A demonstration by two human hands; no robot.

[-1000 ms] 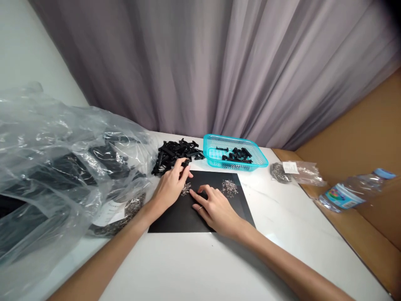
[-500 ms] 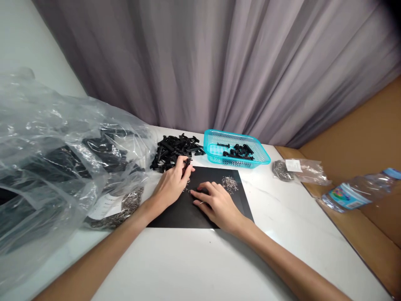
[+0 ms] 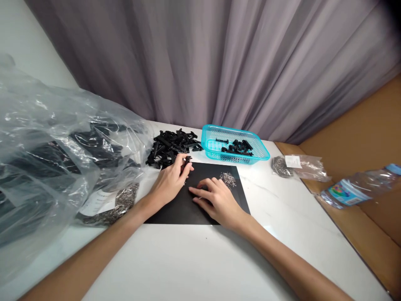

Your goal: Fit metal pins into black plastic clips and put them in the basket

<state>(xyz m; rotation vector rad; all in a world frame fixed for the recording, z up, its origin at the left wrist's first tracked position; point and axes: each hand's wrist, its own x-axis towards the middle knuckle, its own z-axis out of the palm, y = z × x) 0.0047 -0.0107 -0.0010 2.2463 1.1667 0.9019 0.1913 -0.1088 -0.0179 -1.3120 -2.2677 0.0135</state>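
My left hand [image 3: 171,179] pinches a small black plastic part [image 3: 188,159] between thumb and fingers, just in front of the heap of black plastic parts [image 3: 166,146]. Over the middle of the black mat [image 3: 184,211] is my right hand [image 3: 216,200], its thumb and index finger apart and pointing left. No object shows between them. Beyond its knuckles lies a small pile of tiny silvery metal pieces [image 3: 228,179]. A few more such pieces [image 3: 184,183] peek out beside my left hand, which hides most of that spot.
A turquoise basket [image 3: 235,158] with several black parts stands at the back. To the left are a large clear plastic bag [image 3: 46,125] and a labelled bag of metal pieces [image 3: 125,200]. Another small bag [image 3: 283,166] and a water bottle [image 3: 354,192] lie right.
The view has shifted slightly. My left hand still pinches the black part, and my right hand stays over the mat with little finger movement.
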